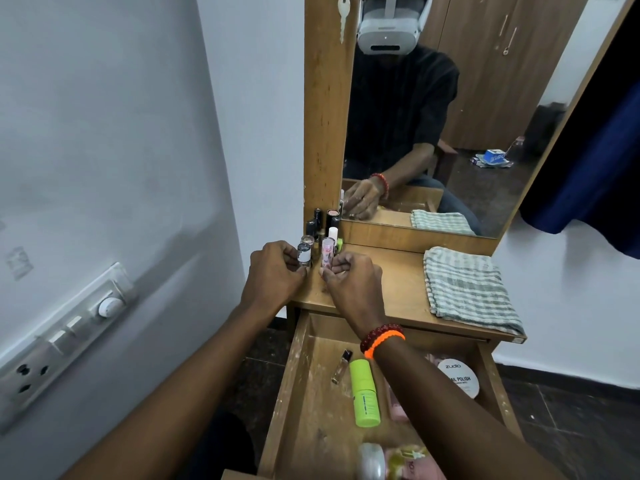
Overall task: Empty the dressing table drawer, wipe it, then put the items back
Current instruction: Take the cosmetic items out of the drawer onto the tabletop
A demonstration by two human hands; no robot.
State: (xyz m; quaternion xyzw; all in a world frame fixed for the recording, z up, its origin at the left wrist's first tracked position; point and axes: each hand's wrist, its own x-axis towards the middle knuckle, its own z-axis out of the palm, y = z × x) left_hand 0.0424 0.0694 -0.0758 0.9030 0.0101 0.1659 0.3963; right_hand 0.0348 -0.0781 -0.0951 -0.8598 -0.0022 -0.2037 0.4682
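The wooden drawer [298, 382] is pulled open below the dressing table top [394, 289]. Inside lie a green tube [364, 393], a small glass vial [342, 366], a white nail polish remover tub [459, 377] and pink items near the front. At the table's back left corner stands a cluster of small cosmetic bottles [323, 225]. My left hand [277, 275] is shut on a small clear bottle with a white label [304, 252]. My right hand [353, 278] is shut on a pink patterned tube [327, 254], held upright beside the cluster.
A folded green-and-white striped cloth [467, 289] lies on the right of the table top. A mirror [450, 116] rises behind it with a key [343, 12] hanging on its frame. A switchboard [62, 341] is on the left wall. A dark blue curtain [595, 161] hangs at right.
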